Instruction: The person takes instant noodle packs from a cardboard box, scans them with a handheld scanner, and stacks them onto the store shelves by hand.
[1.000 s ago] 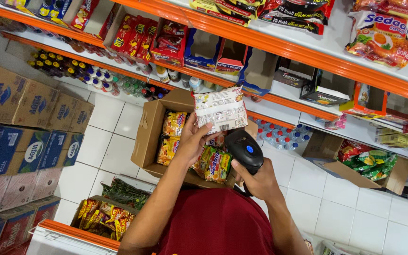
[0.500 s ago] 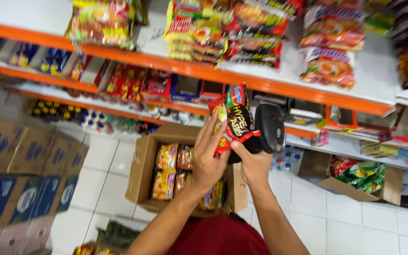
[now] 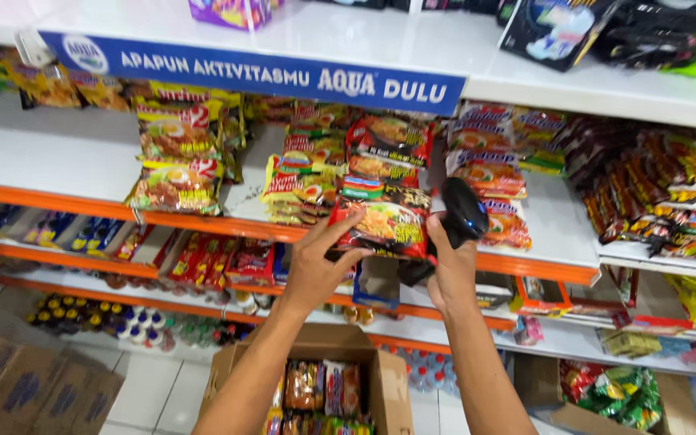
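My left hand (image 3: 316, 270) grips a dark red and black noodle packet (image 3: 384, 225) by its left edge and holds it up at the front of the orange-edged shelf (image 3: 525, 262). My right hand (image 3: 451, 278) touches the packet's right edge and also holds a black handheld scanner (image 3: 462, 216). Just behind the packet lie stacks of similar noodle packets (image 3: 340, 161) on the white shelf board. Below my arms stands an open cardboard box (image 3: 328, 387) with several snack packets in it.
A blue banner strip (image 3: 251, 71) runs along the shelf above. More packet stacks (image 3: 175, 161) lie at left and red packets (image 3: 662, 185) at right. Lower shelves hold small boxes and bottles (image 3: 82, 318). Cardboard cartons (image 3: 26, 387) stand on the tiled floor at left.
My view has tilted up to the higher shelves. Both hands have lifted the packet and scanner from above the box up to the noodle shelf, and the packet now lies flatter.
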